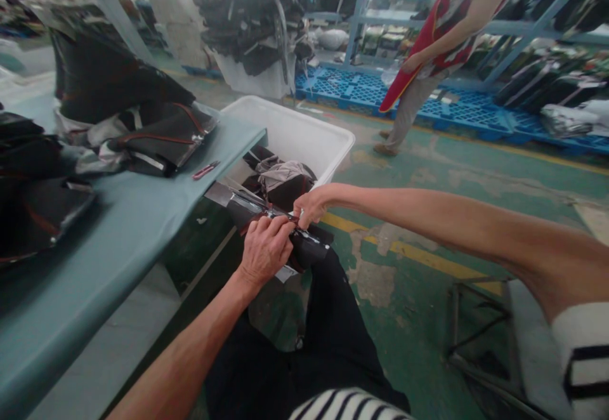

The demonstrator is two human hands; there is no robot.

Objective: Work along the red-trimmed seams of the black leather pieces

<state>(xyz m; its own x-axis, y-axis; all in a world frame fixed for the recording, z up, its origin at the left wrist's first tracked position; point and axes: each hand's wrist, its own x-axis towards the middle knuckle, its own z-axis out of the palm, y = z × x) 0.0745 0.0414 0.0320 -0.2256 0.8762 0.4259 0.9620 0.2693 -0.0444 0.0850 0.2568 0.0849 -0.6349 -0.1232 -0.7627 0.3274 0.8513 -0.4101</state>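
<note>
Both curled: left hand (267, 247) beside right hand (311, 205) on dark piece (307, 252)

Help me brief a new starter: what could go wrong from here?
The dark piece, held between the left hand and right hand beside the white bin, could slip into it or onto the floor. The small red tool lies near the table edge, so a knock might send it off.
</note>
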